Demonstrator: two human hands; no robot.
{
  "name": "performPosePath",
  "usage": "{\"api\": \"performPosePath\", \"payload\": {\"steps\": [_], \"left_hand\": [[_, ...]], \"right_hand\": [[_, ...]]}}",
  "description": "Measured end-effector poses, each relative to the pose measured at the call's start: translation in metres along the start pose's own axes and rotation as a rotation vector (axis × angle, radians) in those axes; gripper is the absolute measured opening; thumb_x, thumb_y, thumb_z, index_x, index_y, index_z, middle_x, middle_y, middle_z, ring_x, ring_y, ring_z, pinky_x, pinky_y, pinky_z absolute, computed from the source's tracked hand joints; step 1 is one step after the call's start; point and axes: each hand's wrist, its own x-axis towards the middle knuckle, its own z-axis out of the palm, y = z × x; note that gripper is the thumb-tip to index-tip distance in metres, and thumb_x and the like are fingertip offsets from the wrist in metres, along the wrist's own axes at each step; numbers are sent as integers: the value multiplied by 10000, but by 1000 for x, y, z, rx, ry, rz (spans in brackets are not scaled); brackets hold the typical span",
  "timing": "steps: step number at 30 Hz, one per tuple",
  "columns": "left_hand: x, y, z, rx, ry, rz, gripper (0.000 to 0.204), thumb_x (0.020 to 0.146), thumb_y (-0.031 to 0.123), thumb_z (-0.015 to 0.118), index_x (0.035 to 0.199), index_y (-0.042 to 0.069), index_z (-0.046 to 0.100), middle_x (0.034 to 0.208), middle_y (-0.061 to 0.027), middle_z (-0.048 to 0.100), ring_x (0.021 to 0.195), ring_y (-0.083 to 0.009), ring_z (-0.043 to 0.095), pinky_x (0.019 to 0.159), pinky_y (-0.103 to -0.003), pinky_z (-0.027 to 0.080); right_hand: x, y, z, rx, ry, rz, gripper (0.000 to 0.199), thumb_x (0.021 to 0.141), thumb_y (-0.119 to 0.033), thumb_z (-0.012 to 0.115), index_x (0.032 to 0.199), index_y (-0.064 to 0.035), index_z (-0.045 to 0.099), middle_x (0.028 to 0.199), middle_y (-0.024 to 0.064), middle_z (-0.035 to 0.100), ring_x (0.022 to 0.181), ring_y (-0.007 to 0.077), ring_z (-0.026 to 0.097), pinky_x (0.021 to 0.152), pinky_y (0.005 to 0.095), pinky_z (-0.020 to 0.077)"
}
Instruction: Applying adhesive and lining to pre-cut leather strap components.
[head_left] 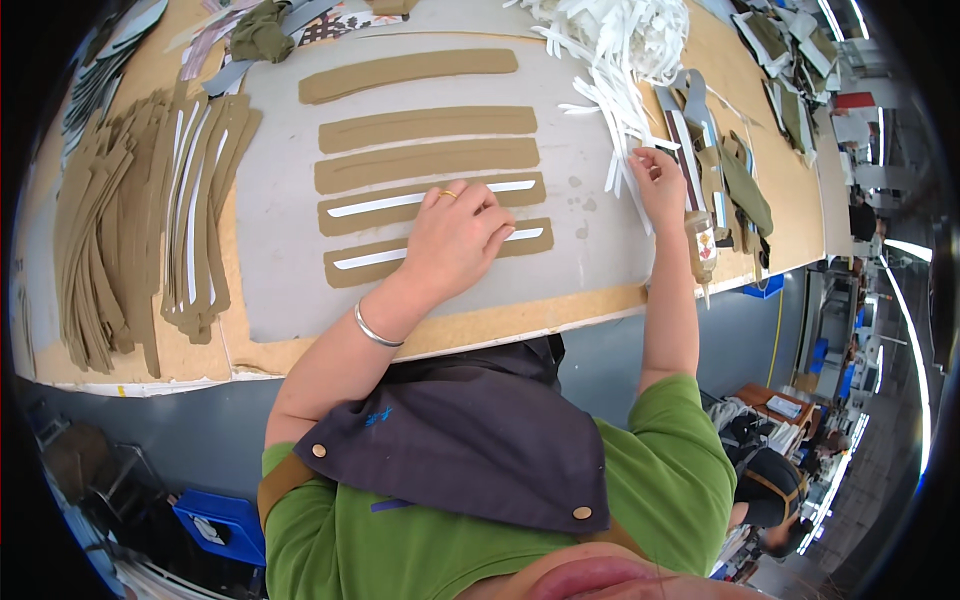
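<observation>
Several brown fabric bands lie in a column on a grey sheet. My left hand (458, 235), with bent fingers drawn together, rests over the lower two bands. A white strip (375, 207) runs along the upper one of these, and another white strip (370, 260) along the bottom brown band (345, 278). Both strips pass partly beneath the hand; its fingertips are partly hidden. Off to the right, my right hand (660, 187) pinches a thin white strip (640, 205) at the lower end of a tangled pile of white strips (630, 45).
At the left lie stacked brown bands (105, 240), some with white strips on top. A clear bottle (702, 245) stands by my right forearm at the table's front edge. Dark and olive fabric pieces (740, 185) lie beyond it. Fabric scraps (265, 35) fill the far left.
</observation>
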Motion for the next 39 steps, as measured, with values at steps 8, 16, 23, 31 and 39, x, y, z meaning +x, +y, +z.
{"api": "performPosePath", "payload": {"steps": [8, 16, 23, 31, 39], "left_hand": [[0, 0, -1, -27, -12, 35, 32, 820, 137, 715, 847, 140, 697, 859, 23, 558, 857, -195, 530, 729, -351, 376], [14, 30, -19, -328, 160, -118, 330, 838, 196, 732, 1145, 103, 655, 1152, -41, 613, 1101, -270, 552, 963, -418, 423], [10, 21, -60, -837, -292, -565, 363, 962, 175, 606, 1278, 3, 562, 1134, -117, 661, 1016, -165, 650, 857, -294, 512], [5, 9, -80, -1027, -244, -648, 244, 1003, 172, 557, 1131, 4, 680, 918, -43, 687, 786, -57, 600, 657, -234, 498], [-2, -49, -89, -322, -33, -564, 161, 927, 170, 666, 980, 41, 748, 750, -27, 620, 678, -87, 490, 571, -260, 395]], "right_hand": [[15, 28, 1, -72, -71, -10, 189, 903, -238, 637, 926, -50, 641, 863, 126, 672, 788, 277, 649, 735, 378, 502], [-37, -99, -34, 734, 6, 18, 113, 954, -69, 617, 1026, -65, 529, 867, 47, 709, 654, 21, 529, 565, 170, 391], [-97, -181, 42, 1446, -288, -24, 440, 857, 93, 666, 1172, -75, 410, 940, 110, 723, 770, 109, 670, 669, 217, 551], [-87, -188, 57, 1367, -236, -51, 479, 852, 93, 674, 1212, -79, 409, 938, 106, 715, 814, 87, 652, 676, 208, 517], [-40, -159, 59, 946, -175, 46, 525, 837, 20, 734, 1267, -33, 438, 876, 50, 708, 733, 58, 605, 636, 186, 464]]}}
